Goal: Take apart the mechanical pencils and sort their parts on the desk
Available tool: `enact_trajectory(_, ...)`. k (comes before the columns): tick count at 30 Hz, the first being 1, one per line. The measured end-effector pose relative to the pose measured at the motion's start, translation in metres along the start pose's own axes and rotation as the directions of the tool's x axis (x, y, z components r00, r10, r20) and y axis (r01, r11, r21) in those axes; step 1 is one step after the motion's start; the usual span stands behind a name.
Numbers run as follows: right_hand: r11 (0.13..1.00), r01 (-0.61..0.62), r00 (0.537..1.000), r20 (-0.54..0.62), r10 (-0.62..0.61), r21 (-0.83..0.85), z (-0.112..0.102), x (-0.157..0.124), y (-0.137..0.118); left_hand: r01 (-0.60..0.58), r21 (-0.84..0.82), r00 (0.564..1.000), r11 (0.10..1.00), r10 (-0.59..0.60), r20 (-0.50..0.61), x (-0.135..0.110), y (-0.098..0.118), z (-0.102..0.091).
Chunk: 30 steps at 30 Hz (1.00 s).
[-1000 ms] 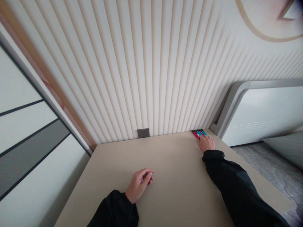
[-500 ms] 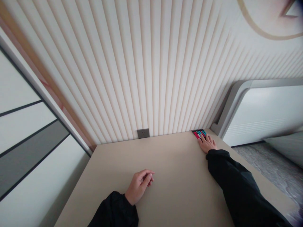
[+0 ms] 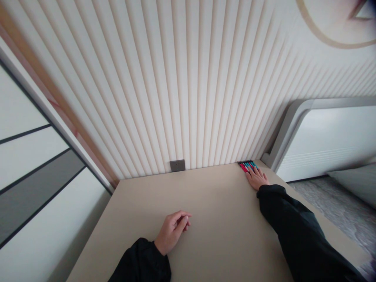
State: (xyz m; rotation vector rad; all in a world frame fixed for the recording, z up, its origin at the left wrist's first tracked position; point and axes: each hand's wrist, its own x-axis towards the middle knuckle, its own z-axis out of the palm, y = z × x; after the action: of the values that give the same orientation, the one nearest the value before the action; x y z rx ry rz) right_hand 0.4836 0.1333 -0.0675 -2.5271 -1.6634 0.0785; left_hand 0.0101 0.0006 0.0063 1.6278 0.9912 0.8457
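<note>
At the far right corner of the table, a row of red and teal pens with black ends (image 3: 243, 166) lies side by side against the wall. My right hand (image 3: 257, 178) rests over their near ends, fingers stretched out and spread, and partly hides them. It does not grip any of them. My left hand (image 3: 174, 231) is at the front middle of the table, apart from the pens. Its fingers are loosely curled with the thumb near the index finger, and nothing shows in them.
The beige table top (image 3: 211, 207) meets a ribbed wall (image 3: 192, 86) with a dark socket (image 3: 178, 165). A white and grey cabinet (image 3: 32, 203) stands at the left. On the right are a pale headboard (image 3: 329, 137), a mattress (image 3: 331, 199) and a pillow (image 3: 358, 182).
My right hand and forearm have shifted very slightly over the pens. The left hand and the pens look unmoved.
</note>
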Motion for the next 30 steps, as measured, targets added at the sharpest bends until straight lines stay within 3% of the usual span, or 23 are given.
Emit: enact_trajectory(30, 1.000, 0.030, 0.999, 0.012, -0.030, -0.005, -0.0017, 0.0042, 0.0001, 0.010, 0.016, 1.000, 1.000, -0.010, 0.011, -0.0008, 0.0034, -0.0006)
